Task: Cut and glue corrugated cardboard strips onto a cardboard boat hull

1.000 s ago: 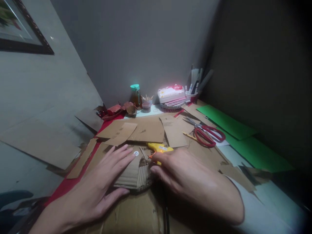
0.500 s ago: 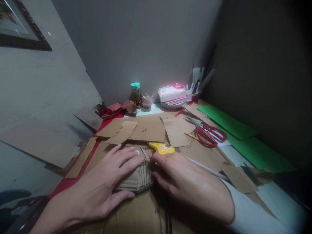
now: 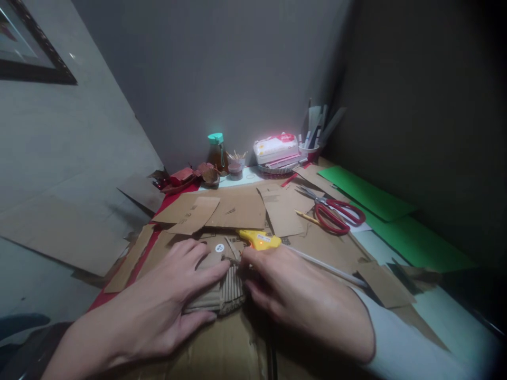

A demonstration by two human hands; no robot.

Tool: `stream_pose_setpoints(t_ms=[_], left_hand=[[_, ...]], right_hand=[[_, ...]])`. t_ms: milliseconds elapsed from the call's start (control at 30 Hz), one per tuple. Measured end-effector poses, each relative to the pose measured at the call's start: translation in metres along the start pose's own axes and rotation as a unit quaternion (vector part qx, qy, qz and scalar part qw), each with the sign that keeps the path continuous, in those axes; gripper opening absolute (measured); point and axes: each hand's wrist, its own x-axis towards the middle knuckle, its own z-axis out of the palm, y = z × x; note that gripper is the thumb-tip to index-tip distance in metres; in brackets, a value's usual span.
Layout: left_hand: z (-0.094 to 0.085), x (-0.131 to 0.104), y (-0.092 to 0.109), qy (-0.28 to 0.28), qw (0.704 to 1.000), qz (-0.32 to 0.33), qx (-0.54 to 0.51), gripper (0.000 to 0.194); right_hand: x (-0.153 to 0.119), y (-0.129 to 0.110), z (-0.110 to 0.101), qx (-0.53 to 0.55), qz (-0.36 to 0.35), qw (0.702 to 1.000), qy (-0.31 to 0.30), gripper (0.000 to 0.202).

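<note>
A small corrugated cardboard piece, its ridges bare on the right part, lies in front of me. My left hand grips it from the left, with the thumb along the near edge and the index finger across the top. Against its right edge is my right hand, fingers curled and pinched together; the fingertips are partly hidden. Just beyond the right knuckles rests a yellow glue gun with a small lit light. A thin cardboard strip and a round white sticker show between the hands.
Red-handled scissors and a pencil lie at right, near green sheets. A pale rod runs behind my right wrist. Cardboard sheets cover the middle. A bottle, tissue pack and pen cup stand at the back.
My left fingers have drawn back a little, uncovering the round sticker. The right hand keeps its place by the cardboard edge. The whole view has shifted slightly.
</note>
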Motion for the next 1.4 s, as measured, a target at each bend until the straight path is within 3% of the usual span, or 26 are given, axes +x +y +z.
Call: stream_pose_setpoints(t_ms=[167,333,633,800,933,1033,1167,1300,1400], left_hand=[[-0.002,0.001,-0.001,-0.020,1.000,0.005,0.014,0.040],[0.003,0.002,-0.006,-0.021,0.999,0.032,0.021,0.070],[0.009,0.001,-0.011,0.040,0.996,0.047,0.072,0.096],[0.003,-0.013,-0.008,0.073,0.995,0.029,0.069,0.097],[-0.001,-0.037,-0.020,0.130,0.991,-0.040,0.000,0.088],[0.002,-0.053,-0.035,0.188,0.965,-0.152,-0.098,0.056],[0.010,-0.060,-0.053,0.223,0.911,-0.286,-0.196,0.048],[0.026,-0.054,-0.061,0.183,0.888,-0.290,-0.305,0.042],[0.039,-0.047,-0.059,0.140,0.850,-0.289,-0.417,0.044]], right_hand=[[0.002,0.001,0.001,-0.011,-0.005,1.000,-0.006,0.007],[0.005,0.003,0.003,-0.006,0.003,1.000,-0.013,0.006],[0.004,0.009,-0.002,0.012,-0.002,1.000,-0.005,0.011],[-0.001,0.007,-0.015,0.014,0.022,0.999,0.030,0.021],[-0.002,0.008,-0.014,0.041,0.007,0.998,0.045,0.027],[0.002,0.012,-0.010,0.023,0.009,0.999,0.030,0.029],[0.006,0.016,-0.006,-0.011,0.033,0.999,-0.012,0.024],[0.007,0.019,0.001,0.018,0.011,0.999,-0.027,0.021],[0.008,0.022,0.007,0.027,0.008,0.999,-0.018,0.018]])
